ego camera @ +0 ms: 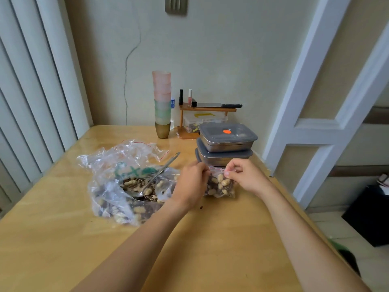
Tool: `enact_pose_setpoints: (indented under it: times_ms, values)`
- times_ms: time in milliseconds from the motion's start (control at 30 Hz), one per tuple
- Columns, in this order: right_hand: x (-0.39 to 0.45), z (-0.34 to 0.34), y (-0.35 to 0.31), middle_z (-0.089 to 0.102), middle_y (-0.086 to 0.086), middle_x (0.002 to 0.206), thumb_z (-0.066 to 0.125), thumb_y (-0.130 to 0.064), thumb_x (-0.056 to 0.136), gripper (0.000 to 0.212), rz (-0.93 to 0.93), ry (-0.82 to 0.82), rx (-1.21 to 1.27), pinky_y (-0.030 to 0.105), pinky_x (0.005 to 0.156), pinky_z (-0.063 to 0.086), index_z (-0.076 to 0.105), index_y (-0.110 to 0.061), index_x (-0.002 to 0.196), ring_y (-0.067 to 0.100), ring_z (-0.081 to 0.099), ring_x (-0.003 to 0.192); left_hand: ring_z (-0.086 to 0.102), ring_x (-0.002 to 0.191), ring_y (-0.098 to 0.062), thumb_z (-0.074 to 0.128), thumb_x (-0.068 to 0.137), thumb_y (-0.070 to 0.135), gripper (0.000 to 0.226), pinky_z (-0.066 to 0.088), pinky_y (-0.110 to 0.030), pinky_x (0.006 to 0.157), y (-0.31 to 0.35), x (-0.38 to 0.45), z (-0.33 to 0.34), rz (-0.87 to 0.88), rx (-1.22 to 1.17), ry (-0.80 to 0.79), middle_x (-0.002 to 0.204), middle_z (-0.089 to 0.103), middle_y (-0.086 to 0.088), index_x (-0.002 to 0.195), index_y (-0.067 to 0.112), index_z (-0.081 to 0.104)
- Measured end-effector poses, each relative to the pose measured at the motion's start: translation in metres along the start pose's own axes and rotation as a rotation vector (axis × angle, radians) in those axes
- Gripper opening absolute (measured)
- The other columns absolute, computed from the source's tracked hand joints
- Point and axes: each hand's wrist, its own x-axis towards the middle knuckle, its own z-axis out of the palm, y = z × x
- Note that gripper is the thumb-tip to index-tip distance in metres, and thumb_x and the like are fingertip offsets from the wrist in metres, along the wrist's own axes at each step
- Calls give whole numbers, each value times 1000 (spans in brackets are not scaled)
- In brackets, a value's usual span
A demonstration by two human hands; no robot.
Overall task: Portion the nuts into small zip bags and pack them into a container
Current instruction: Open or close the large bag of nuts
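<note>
- Now, both my hands are up at the top edge of the small zip bag (221,185), which stands on the wooden table (63,207) between them.
- My left hand (192,182) has its fingers curled in on the bag's left top corner, pinching the seal strip there.
- My right hand (245,175) pinches the right end of the same strip between thumb and fingertip.
- The little bag is filled with peanuts in the shell and dark seeds; whether the seal is fully pressed closed I can't quite tell, the strip is half hidden by my fingers.
- Just left of my left hand lies the big plastic bag (117,186) of nuts, gaping open, crumpled on the table.
- A metal spoon (160,173) sits in it, bowl down among the nuts, handle slanting up and away from me.
- Right behind my hands stands a stack of metal containers (226,144) with grey lids, all lidded.
- Farther back from my left hand, a tower of stacked cups (162,102) stands by the wall, with a small wooden shelf (207,109) just to its right.
</note>
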Motion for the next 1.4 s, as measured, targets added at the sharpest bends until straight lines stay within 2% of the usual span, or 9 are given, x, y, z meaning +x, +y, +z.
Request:
enact_pose_setpoints:
  times_ms: [233, 467, 700, 867, 967, 1067, 1167, 1267, 1400]
  values:
    - [10, 7, 24, 73, -4, 86, 75, -19, 92, 5, 119, 207, -37, 22, 68, 47, 73, -22, 89, 16, 67, 88, 57, 82, -21, 51, 96, 11, 14, 50, -38, 75, -12, -5, 4, -6, 11, -25, 94, 55, -1, 95, 15, 65]
    - [13, 30, 12, 69, 3, 107, 76, -30, 92, 33, 203, 363, -119, 33, 83, 50, 61, -16, 118, 26, 64, 103, 57, 81, -18, 50, 91, 6, 20, 50, -35, 73, -20, -8, -7, -18, -20, -20, 98, 57, 0, 98, 15, 66]
    - [-5, 47, -57, 63, 8, 96, 61, -19, 99, 12, 32, 608, -437, 37, 66, 48, 64, -12, 90, 34, 62, 89, 56, 82, -11, 53, 89, 6, 17, 49, -29, 73, -41, -13, -47, -27, -36, 135, 97, 57, 6, 95, 19, 64]
    - [17, 100, -102, 63, 3, 72, 60, -13, 92, 22, -163, 383, -275, 37, 64, 50, 58, -20, 72, 29, 62, 77, 53, 103, -23, 54, 88, 3, 24, 46, -35, 87, -94, -19, -94, -223, 215, 371, 108, 62, -2, 103, 12, 70]
    - [38, 135, -120, 68, 4, 85, 55, -17, 97, 10, -89, 194, -312, 33, 62, 44, 63, -19, 90, 28, 63, 82, 48, 120, -33, 53, 87, 4, 35, 42, -42, 98, -144, -22, -130, -359, 447, 435, 127, 61, -12, 117, 8, 69]
    - [53, 159, -129, 68, 6, 99, 53, -25, 102, 11, 12, 125, -371, 31, 59, 40, 58, -27, 112, 27, 59, 80, 45, 131, -36, 46, 94, 10, 43, 40, -47, 104, -190, -27, -161, -523, 407, 381, 139, 57, -14, 136, 11, 60]
    - [68, 174, -133, 63, 6, 95, 51, -26, 104, 15, 76, 65, -389, 28, 58, 39, 64, -27, 111, 25, 54, 76, 53, 127, -34, 43, 103, 21, 44, 44, -45, 104, -225, -30, -175, -555, 284, 209, 136, 61, -15, 146, 15, 51]
    - [76, 186, -138, 64, 4, 91, 53, -25, 103, 18, 98, 47, -431, 26, 52, 36, 71, -22, 100, 18, 48, 64, 62, 111, -28, 53, 100, 37, 34, 50, -45, 96, -243, -31, -177, -571, 308, 79, 118, 69, -5, 130, 25, 64]
    - [82, 196, -148, 65, 2, 103, 58, -23, 102, 15, 85, 118, -364, 22, 50, 32, 70, -26, 111, 18, 50, 70, 60, 88, -17, 70, 88, 28, 5, 48, -31, 77, -245, -32, -176, -528, 247, 276, 94, 64, 3, 87, 23, 69]
